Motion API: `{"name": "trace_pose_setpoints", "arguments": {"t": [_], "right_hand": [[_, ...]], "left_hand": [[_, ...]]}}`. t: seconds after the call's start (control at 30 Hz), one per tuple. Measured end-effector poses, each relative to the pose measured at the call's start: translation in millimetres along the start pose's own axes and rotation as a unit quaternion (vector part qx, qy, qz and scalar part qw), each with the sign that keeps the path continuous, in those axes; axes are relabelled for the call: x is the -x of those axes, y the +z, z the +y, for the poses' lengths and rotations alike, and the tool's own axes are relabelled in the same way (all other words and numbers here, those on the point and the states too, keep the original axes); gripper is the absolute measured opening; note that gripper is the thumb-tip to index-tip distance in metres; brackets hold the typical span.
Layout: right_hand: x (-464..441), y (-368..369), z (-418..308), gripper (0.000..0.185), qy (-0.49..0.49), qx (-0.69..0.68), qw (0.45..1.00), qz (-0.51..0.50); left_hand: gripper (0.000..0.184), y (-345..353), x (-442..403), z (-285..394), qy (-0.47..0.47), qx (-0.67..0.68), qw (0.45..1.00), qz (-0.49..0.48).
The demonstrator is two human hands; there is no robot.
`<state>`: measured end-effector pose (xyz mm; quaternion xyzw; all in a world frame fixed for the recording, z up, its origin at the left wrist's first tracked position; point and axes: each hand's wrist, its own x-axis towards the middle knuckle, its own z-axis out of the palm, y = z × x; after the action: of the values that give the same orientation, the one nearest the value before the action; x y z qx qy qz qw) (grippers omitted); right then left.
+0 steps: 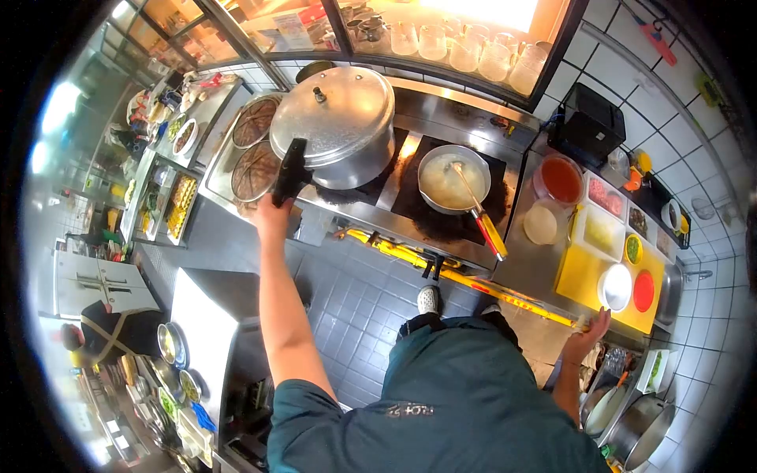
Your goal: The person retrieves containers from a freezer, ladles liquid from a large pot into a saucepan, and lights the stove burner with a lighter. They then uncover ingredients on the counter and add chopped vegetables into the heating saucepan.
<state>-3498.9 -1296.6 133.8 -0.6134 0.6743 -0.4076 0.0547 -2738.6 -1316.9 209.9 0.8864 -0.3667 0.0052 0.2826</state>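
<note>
My left hand (272, 211) is closed at the black handle (292, 172) of a large lidded silver pot (335, 118) on the stove. Right of that pot, a smaller pan (454, 180) holds pale, cloudy liquid, and a utensil with a red and yellow handle (490, 235) leans in it. At the right, my right hand (585, 339) is near the front edge of the counter, its fingers partly showing and apart, just below a white bowl (615, 286) on a yellow board (579, 272).
Tubs of red sauce (560, 180) and other food line the right counter. A yellow pipe (473, 280) runs along the stove front. Two round racks (254, 169) lie left of the pot. Another person (118, 331) stands at the far left, beside a steel counter (206, 315).
</note>
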Motion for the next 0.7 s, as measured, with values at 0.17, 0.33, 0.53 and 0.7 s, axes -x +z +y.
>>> {"name": "trace_pose_setpoints", "arguments": {"t": [0.17, 0.33, 0.53, 0.7], "right_hand": [[-7.3, 2.7, -5.4, 0.053, 0.02, 0.018, 0.999, 0.023], [-7.9, 8.6, -12.6, 0.053, 0.01, -0.01, 0.999, 0.029], [5.0, 6.9, -21.9, 0.052, 0.032, -0.005, 0.999, 0.023], [14.1, 8.3, -9.4, 0.051, 0.067, -0.024, 0.997, 0.033]], "left_hand": [[0.04, -2.7, 9.4, 12.7, -0.017, -0.018, 1.0, -0.014], [0.041, -5.7, 13.0, 9.2, 0.001, -0.048, 0.999, -0.016], [0.04, -11.4, 12.7, 15.8, 0.006, -0.053, 0.998, -0.029], [0.039, -13.0, 13.7, 17.5, 0.01, -0.052, 0.998, -0.034]]}}
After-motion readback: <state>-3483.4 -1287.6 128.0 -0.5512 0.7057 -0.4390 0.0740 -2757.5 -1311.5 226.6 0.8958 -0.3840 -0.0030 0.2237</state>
